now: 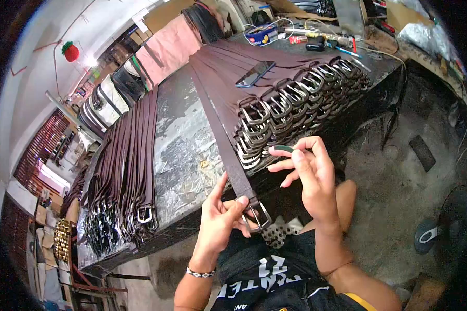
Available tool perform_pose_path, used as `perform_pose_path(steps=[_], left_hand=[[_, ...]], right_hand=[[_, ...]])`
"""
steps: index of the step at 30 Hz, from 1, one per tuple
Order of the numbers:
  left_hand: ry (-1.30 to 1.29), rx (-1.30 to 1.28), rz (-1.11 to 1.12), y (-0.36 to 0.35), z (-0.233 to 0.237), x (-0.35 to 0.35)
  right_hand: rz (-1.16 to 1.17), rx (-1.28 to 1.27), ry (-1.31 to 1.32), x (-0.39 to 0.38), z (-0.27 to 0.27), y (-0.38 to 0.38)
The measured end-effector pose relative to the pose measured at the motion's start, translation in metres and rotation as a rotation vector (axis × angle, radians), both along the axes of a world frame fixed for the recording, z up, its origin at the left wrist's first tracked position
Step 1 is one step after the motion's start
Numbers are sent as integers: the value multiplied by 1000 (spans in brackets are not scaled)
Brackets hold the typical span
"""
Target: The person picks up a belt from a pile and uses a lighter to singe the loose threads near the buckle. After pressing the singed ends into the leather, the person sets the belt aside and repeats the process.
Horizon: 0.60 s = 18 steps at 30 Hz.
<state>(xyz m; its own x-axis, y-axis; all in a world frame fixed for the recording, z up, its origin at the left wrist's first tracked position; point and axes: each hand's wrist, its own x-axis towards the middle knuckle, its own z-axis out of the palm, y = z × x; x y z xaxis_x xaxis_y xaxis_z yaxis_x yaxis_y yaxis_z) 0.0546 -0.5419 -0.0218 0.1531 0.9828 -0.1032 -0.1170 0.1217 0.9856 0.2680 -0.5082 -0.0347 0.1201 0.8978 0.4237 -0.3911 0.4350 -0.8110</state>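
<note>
My left hand [216, 216] grips a dark brown leather belt [224, 147] near its buckle end, thumb on top. The silver buckle [265, 213] hangs just past my fingers, while the strap runs away across the workbench. Raised to the right of the belt, my right hand [316, 179] pinches a small, curved dark green strip [282, 149] between thumb and index finger. Its other fingers are loosely bent. Beyond that hand, many belts lie stacked with their silver buckles [296, 103] overlapping in rows along the bench edge.
A second bundle of brown belts [132, 140] lies on the left of the dark workbench [179, 124]. A phone [255, 73] rests on the stacked straps. Farther back are a blue tin [262, 35], pens and cables. A sandal [426, 236] lies on the floor at right.
</note>
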Motion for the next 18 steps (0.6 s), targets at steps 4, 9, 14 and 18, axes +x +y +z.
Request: perform_pose_path(steps=[4,9,14,18], left_hand=[[44,34,49,28,-3,-17],[67,102,92,87,9,-34],[226,89,63,136,11,-49],[337,83,-3,135,15,-49]], right_hand=[[27,18,28,-2,-1,0],[21,4,9,-1,0,2],[22,8,25,0,-2,3],[11,1,23,2,-1,3]])
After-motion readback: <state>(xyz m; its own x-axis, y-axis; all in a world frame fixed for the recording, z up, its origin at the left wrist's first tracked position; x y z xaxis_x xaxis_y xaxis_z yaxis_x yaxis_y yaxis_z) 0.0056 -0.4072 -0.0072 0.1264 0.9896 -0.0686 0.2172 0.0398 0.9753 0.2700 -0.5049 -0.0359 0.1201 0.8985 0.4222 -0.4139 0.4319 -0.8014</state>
